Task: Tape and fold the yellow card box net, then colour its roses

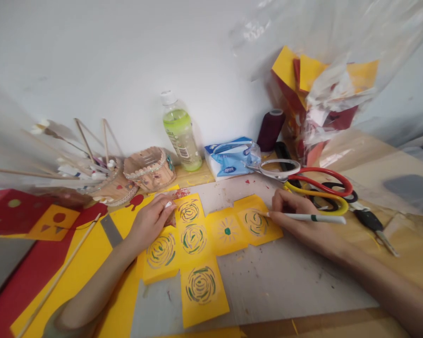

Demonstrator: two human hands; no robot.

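A cross-shaped cutout of yellow paper [214, 256] lies flat, its panels drawn with green and grey rings of dashes. One panel carries a green dot with rays around it. My right hand [298, 211] is closed around a white marker [317, 218] with a green band, its tip at the ringed drawing on the rightmost panel. At the cutout's upper left rests my left hand [150, 220], fingers bent and close together. A small white spot shows at its thumb; whether this is a nail or a held thing I cannot make out.
Scissors [324, 180], a key [373, 225], a tissue pack [232, 157] and dark thread [270, 129] lie right. Behind stand a bottle [181, 136] and baskets [150, 169]. A thin stick [59, 274] crosses yellow sheets at left, near a red paper box [17, 211].
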